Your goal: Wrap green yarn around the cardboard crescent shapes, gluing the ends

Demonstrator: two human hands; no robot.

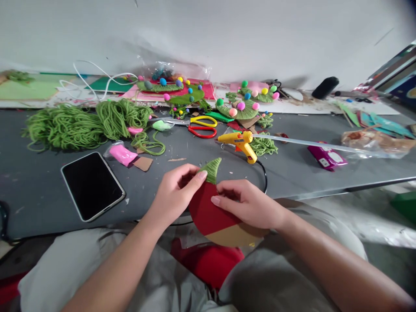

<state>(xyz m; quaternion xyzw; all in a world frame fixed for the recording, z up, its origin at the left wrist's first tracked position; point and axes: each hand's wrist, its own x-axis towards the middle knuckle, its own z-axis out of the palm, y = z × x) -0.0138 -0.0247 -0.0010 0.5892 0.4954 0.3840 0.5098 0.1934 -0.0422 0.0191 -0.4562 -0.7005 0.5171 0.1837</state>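
While left hand (175, 190) pinches green tip (212, 170) (yarn-wrapped), right hand (250, 203) closes on red cutout (208, 212) just below.

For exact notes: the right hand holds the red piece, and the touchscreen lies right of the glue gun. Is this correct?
Wrong side: the head view shows the touchscreen left of the glue gun. The right hand holds the red piece.

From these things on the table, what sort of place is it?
It is probably a craft workspace, perhaps a small handmade-goods workshop. A yellow glue gun, red-and-yellow-handled scissors and a big bundle of green yarn lie on the grey table.
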